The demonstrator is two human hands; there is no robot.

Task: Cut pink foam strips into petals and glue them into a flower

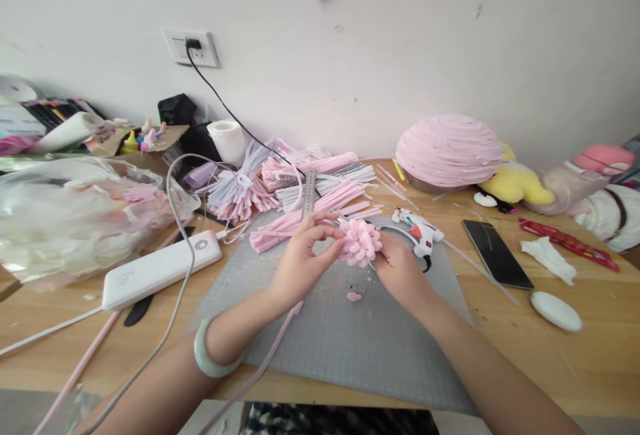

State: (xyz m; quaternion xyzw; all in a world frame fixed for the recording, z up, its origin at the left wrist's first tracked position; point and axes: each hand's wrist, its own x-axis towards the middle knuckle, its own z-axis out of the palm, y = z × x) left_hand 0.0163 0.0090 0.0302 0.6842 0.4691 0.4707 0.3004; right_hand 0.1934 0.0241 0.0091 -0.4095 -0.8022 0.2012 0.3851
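Observation:
A fluffy pink flower (360, 243) with many layered petals is held up between both hands above the grey cutting mat (320, 341). At its left side, my left hand (309, 255) pinches the edge petals between thumb and fingers. My right hand (403, 271) is closed at the flower's right edge, its fingertips partly hidden. A loose pink petal (354, 297) lies on the mat below the flower. Just beyond my right hand rests a white glue gun (424, 238). Bundles of pink fuzzy stems (320, 215) and a metal ruler (309, 193) lie behind my left hand.
On the left are a white power bank (160, 278), a grey cable (187, 281) and a plastic bag (80, 221). A pink dome (450, 151) stands by the wall. To the right lie a phone (497, 255), crumpled tissue (549, 258) and a white oval object (556, 311).

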